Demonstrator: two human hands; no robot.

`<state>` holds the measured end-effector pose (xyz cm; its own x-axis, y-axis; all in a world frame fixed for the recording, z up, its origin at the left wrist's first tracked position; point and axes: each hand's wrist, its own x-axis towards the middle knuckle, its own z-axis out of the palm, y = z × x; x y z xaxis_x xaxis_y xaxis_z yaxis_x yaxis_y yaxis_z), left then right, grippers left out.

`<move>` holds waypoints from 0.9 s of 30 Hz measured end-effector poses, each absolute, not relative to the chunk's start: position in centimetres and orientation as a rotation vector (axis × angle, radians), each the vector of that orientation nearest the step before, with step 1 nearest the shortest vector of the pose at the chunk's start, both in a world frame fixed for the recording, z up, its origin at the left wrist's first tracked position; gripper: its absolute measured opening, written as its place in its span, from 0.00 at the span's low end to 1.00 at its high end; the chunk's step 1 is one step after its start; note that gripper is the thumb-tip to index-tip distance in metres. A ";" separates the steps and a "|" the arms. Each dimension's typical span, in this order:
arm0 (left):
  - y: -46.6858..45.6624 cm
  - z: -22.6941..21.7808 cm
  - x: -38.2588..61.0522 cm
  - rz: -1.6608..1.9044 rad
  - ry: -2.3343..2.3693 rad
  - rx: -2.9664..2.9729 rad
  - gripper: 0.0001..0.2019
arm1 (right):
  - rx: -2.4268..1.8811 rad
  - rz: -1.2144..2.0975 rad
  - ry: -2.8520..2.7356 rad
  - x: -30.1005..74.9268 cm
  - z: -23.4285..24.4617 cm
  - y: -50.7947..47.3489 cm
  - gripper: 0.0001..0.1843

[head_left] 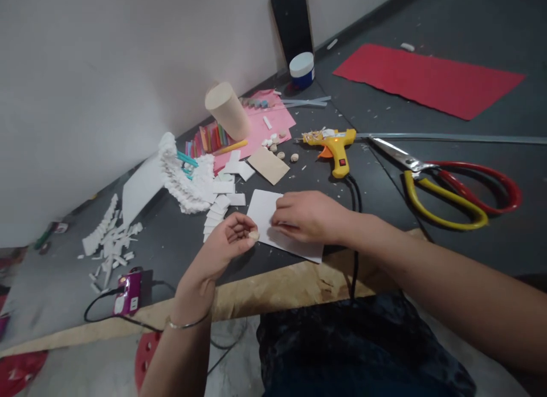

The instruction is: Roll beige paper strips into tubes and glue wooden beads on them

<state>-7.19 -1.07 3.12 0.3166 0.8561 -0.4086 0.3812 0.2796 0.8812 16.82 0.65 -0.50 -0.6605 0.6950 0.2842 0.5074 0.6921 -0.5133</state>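
My left hand (pixel 228 240) is curled, pinching a small pale rounded piece (pixel 253 235) between thumb and fingertips, just left of a white paper sheet (pixel 265 206). My right hand (pixel 310 216) lies knuckles-up on that sheet with its fingers bent down against the paper; what is under the fingertips is hidden. The two hands nearly touch above the dark work surface (pixel 384 203). A yellow glue gun (pixel 335 146) rests a short way beyond my right hand, its black cord running back past my wrist.
Large scissors with red and yellow handles (pixel 448 183) lie at right. A red sheet (pixel 427 78) is at far right. A cardboard tube (pixel 228 109), pink paper (pixel 267 123), white folded paper pieces (pixel 183 177), small pale beads (pixel 282 149), a brown card (pixel 269 164) and a purple plug strip (pixel 128 291) lie around.
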 end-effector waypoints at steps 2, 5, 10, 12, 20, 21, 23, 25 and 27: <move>-1.2 3.1 -7.2 0.495 1.302 1.325 0.17 | -0.909 0.568 -2.528 16.2 -0.9 0.4 0.10; -1.5 3.8 -7.6 0.347 1.416 1.427 0.14 | -0.972 0.591 -2.537 16.3 -1.5 0.7 0.10; -2.0 5.3 -9.2 -0.177 1.474 1.634 0.09 | -1.022 0.605 -2.496 16.8 -2.2 1.1 0.12; -2.1 5.6 -9.7 -0.336 1.459 1.722 0.08 | -1.006 0.603 -2.489 16.8 -2.3 1.0 0.12; -2.6 6.0 -8.8 -0.518 1.467 2.025 0.06 | -1.020 0.603 -2.489 16.9 -2.3 0.8 0.13; -2.8 6.0 -8.7 -0.503 1.476 2.057 0.06 | -1.023 0.608 -2.491 16.9 -2.3 0.9 0.13; -3.4 5.7 -8.8 -0.463 1.518 2.115 0.06 | -1.032 0.620 -2.492 16.9 -2.2 0.9 0.13; -4.2 5.0 -9.1 -0.407 1.582 2.166 0.05 | -1.037 0.628 -2.480 16.8 -2.3 0.9 0.13; -5.2 4.2 -9.5 -0.323 1.637 2.207 0.04 | -1.028 0.631 -2.467 16.9 -2.4 0.9 0.13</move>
<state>-9.52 -5.24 4.16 0.2981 0.8685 -0.3961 0.9538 -0.2550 0.1588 16.86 0.94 -2.40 -0.6536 0.7350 0.1806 0.5580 0.6292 -0.5411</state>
